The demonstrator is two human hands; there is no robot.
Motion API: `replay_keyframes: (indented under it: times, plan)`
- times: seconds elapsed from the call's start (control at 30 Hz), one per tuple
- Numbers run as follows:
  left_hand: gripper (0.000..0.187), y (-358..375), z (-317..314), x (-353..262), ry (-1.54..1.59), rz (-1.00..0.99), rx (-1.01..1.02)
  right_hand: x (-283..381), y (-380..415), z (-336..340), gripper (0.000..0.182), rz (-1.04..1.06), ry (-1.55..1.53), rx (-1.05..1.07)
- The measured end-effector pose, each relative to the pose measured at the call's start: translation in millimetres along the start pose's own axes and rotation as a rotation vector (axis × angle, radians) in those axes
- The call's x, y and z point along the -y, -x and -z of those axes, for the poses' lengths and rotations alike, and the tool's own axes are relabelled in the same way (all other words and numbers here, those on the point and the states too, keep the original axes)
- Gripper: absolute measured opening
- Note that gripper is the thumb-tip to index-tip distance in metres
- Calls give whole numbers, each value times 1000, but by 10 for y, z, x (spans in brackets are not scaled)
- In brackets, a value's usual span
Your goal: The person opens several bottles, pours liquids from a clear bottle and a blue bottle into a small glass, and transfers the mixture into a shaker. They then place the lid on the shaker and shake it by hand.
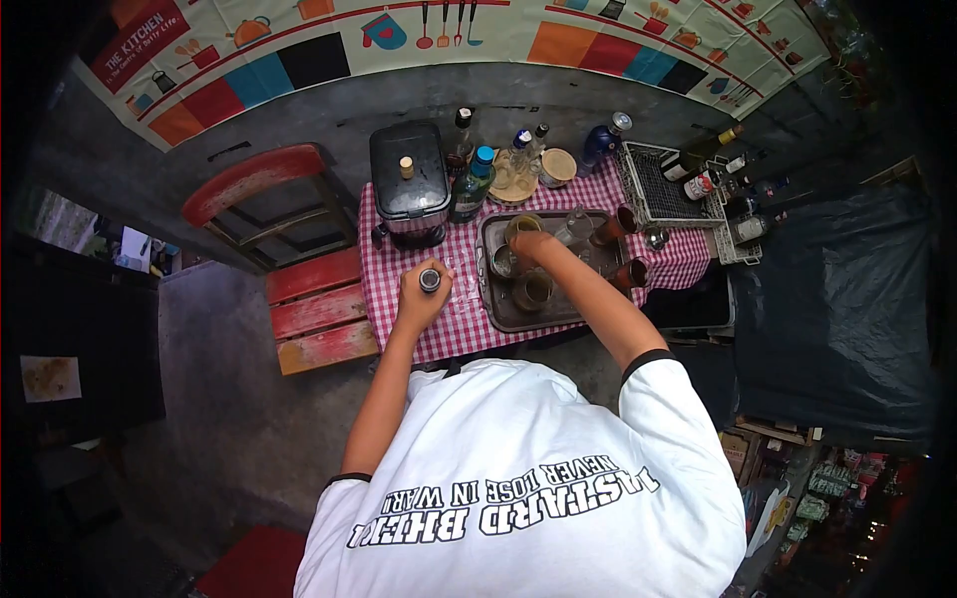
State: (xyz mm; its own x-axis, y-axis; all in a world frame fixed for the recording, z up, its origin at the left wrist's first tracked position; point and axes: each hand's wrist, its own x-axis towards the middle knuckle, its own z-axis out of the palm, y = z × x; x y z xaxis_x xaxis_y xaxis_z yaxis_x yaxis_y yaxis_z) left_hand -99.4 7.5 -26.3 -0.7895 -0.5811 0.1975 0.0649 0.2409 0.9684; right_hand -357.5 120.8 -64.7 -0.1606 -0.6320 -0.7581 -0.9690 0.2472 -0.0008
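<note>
My left hand (423, 304) is wrapped round a small upright cylinder with a dark round top (430, 280), over the checkered cloth at the tray's left side. My right hand (531, 247) reaches into the brown tray (513, 321), its fingers down among the glasses and mostly hidden by the back of the hand. A glass with a yellowish rim (525, 221) stands just behind that hand, and a clear glass (501, 262) is right at its fingers. I cannot tell which glass it grips. Nearer me in the tray stands an amber-tinted glass (534, 291).
A black drink dispenser (409, 174) and several bottles (472, 186) line the table's back. Brown tumblers (614, 225) stand at the tray's right. Beyond are a wire rack (658, 189) with bottles and a black plastic cover (837, 309). A red wooden chair (317, 309) adjoins the left edge.
</note>
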Motion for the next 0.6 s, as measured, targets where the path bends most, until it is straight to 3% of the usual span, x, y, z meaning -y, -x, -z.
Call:
replay_keyframes:
  times: [0.23, 0.33, 0.37, 0.43, 0.57, 0.6]
  plan:
    - [19, -2, -4, 43, 26, 40, -7, -107, 457, 348, 44, 9, 69, -198]
    - [18, 4, -12, 60, 46, 61, -13, -101, 956, 651, 67, 67, -295, -373]
    - [18, 2, -11, 83, 44, 55, -13, -69, 1073, 659, 67, 68, -293, -379]
    - [19, 8, -12, 133, 14, 12, -4, -20, 1266, 586, 63, 211, -540, -772]
    - [18, 14, -15, 137, 60, 65, -33, 356, 1568, 444, 59, 288, -834, -1012]
    - [17, 15, -10, 103, 73, 77, -29, 444, 1544, 328, 57, 315, -1134, -1059]
